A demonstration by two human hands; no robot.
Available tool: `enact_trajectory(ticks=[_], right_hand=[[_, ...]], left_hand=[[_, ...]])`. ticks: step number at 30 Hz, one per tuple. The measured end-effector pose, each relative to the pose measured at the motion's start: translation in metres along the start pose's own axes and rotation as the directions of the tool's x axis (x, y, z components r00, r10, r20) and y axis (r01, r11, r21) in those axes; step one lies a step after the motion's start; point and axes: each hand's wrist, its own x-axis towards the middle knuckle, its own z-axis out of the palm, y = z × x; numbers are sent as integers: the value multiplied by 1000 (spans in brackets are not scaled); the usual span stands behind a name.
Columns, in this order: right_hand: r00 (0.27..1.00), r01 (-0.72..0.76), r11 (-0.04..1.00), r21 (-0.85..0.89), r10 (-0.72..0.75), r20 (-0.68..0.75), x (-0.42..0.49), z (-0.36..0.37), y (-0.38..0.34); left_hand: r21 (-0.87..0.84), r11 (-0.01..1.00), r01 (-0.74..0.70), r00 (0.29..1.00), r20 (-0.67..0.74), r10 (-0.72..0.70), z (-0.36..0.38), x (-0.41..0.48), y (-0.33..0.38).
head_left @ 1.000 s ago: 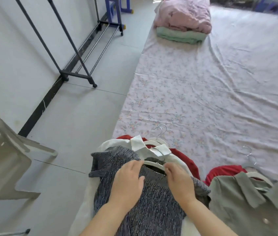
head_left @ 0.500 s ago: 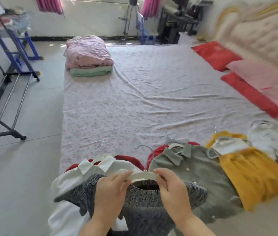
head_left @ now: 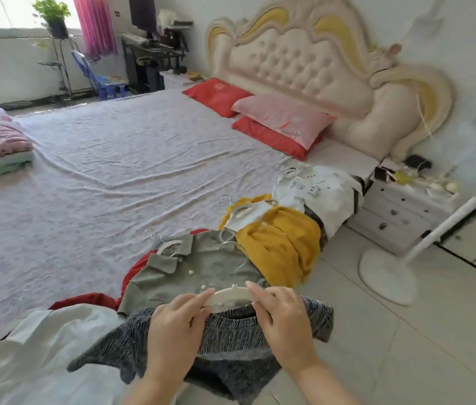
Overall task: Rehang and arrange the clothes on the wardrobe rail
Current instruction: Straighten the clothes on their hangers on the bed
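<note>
Both hands are fitting a grey knit to its hanger at the bed's near edge.

Leftmost, the white collared cotton shirt [head_left: 41,346] is lying flat on the pale floral bed sheet [head_left: 108,176]. My left hand [head_left: 177,328] is curling over the neckline of the dark grey marled knit top [head_left: 231,349], forefinger lying along the white plastic hanger [head_left: 228,298]. My right hand [head_left: 286,325] is pinching the hanger's other arm at the knit shoulder. The top is hanging off the bed's edge, its left side overlapping the white shirt. I am judging it light, soft and stretchy, and likely to slide on the smooth plastic. So I am reckoning the hold belongs on the stiff hanger arms, not the cloth. Further right, the white T-shirt with dark print [head_left: 318,188] is showing lettering too blurred for me to read.
</note>
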Motion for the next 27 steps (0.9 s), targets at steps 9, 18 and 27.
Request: enact_trajectory(ticks=[9,18,27], right_hand=[[993,-89,990,-105,81,-81,-34,-115,152],[990,-112,984,-136,99,-101,-10,-145,270],[991,-133,989,-59,133,5,69,-115,359]], left_hand=[[-102,995,13,986,164,4,126,-4,147],[-171,983,-71,951,286,118,226,40,202],[-113,991,-73,961,256,100,316,127,191]])
